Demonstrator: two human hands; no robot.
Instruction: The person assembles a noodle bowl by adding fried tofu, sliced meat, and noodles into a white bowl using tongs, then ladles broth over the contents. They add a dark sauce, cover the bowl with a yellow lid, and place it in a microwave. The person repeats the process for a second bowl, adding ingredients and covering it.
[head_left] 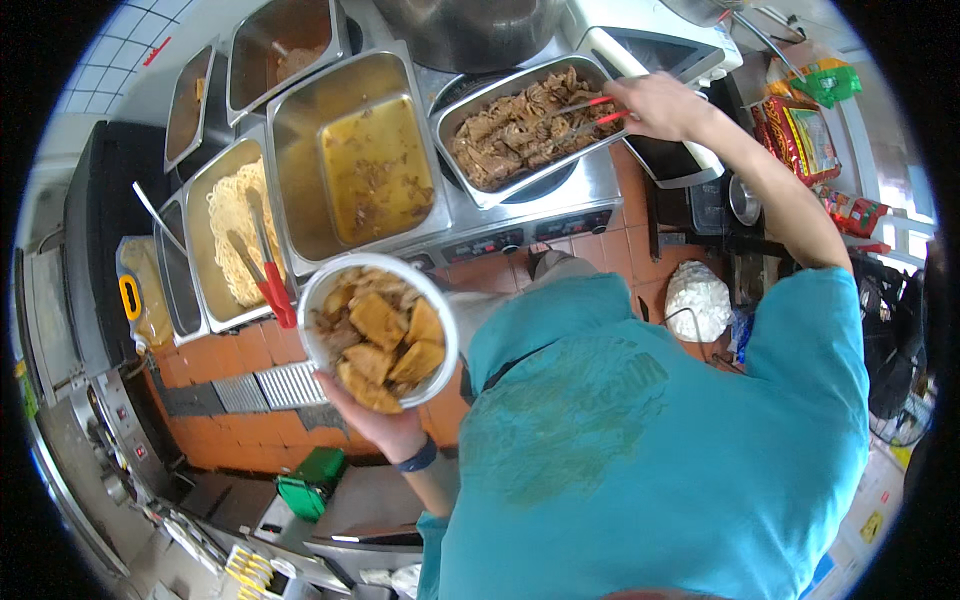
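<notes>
My left hand [385, 425] grips a white round tub [382, 262] from below and the side. Inside it lie chunky brown fried pieces [385, 325] and shredded pale bits. My right hand [655, 108] is closed on the red handles of metal tongs [602, 118]. The tongs reach into a steel pan [550, 177] heaped with sliced brown meat [515, 135]; whether their tips hold a slice I cannot tell. Just left of the meat, a deep steel pan [300, 150] contains yellow-brown broth [375, 175] with meat scraps.
Beside the broth, noodles [235, 210] fill another pan, where a second pair of red-handled tongs [272, 285] rests. A large pot [470, 30] stands at the back. A yellow-handled jug [145, 295] is at the left. Packaged bags [800, 140] and a white bag [698, 300] are on the right.
</notes>
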